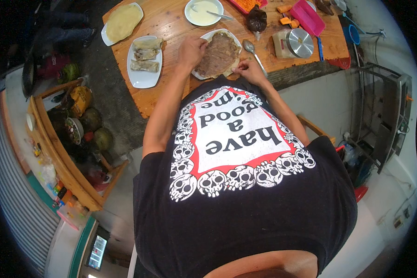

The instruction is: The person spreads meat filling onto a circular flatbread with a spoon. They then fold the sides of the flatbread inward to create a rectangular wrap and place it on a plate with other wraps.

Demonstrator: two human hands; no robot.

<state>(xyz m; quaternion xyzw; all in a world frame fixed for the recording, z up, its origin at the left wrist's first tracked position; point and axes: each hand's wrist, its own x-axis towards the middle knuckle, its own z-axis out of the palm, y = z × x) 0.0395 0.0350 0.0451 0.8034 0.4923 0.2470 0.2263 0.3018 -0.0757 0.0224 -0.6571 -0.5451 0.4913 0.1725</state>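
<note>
A thin round wrapper with brown spread [218, 54] lies on a white plate [237, 34] before me. At its left edge is my left hand [191, 52], fingertips on the rim of the wrapper. My right hand [249, 70] pinches the pale lower right edge of the wrapper between thumb and finger. To the left, a white oblong plate [142, 80] bears several filled rolls [144, 66]. Further left, a stack of pale wrappers [124, 22] covers another white plate. Beyond my hands stands a white bowl of creamy liquid [203, 8] with a spoon or fork in it.
Right of the plate lie a metal spoon [255, 55], a tied bag of dark filling [256, 19], a lidded jar [293, 43] and a blue-handled utensil [320, 48]. Carrot pieces [285, 21] and a pink tray [307, 17] are at the back right of the wooden table [173, 87].
</note>
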